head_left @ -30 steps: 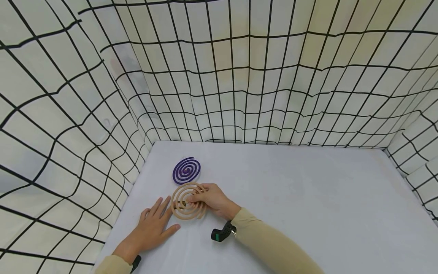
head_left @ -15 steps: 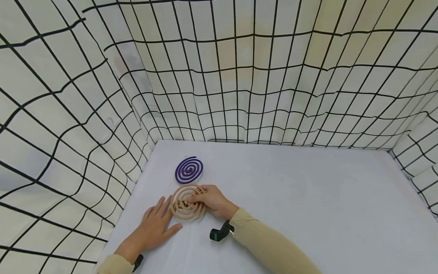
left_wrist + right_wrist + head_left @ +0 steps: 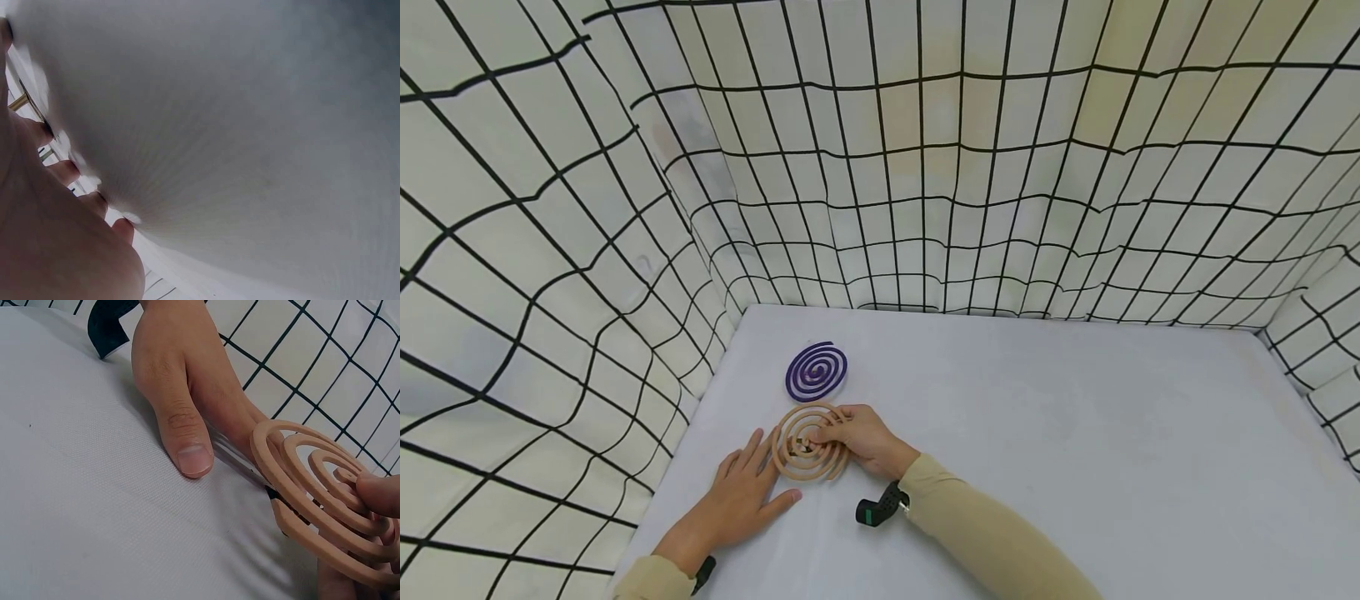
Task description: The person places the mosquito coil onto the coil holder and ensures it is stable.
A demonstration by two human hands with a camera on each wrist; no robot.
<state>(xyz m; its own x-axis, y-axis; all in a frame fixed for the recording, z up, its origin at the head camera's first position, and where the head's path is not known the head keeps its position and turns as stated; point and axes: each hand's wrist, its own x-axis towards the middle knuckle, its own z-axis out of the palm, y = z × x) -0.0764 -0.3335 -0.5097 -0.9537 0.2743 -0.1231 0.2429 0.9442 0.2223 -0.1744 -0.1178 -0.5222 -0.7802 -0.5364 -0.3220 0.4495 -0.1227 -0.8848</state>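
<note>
My right hand (image 3: 872,439) pinches a tan mosquito coil (image 3: 805,478) between thumb and fingers near its centre. In the right wrist view the coil (image 3: 297,495) is tilted over the cloth, with the right thumb (image 3: 380,494) on its inner turns. Flat on the table lies my left hand (image 3: 733,504), fingers spread, the index fingertip at the coil's left rim and partly hidden by it. A small dark and gold metal piece (image 3: 805,446) shows through the coil's gaps; its gold strip (image 3: 19,102) appears beside the left fingers. Beyond the coil lies a purple mosquito coil (image 3: 816,372).
A white cloth covers the table (image 3: 1037,433). Black netting (image 3: 955,200) over pale sheeting rises along the back and both sides. Each wrist carries a black camera mount, the right one (image 3: 880,504) close over the cloth.
The tan coil has shifted very slightly left toward my left hand, still pinched by my right. The left hand stays flat in place. The head view has turned a little.
</note>
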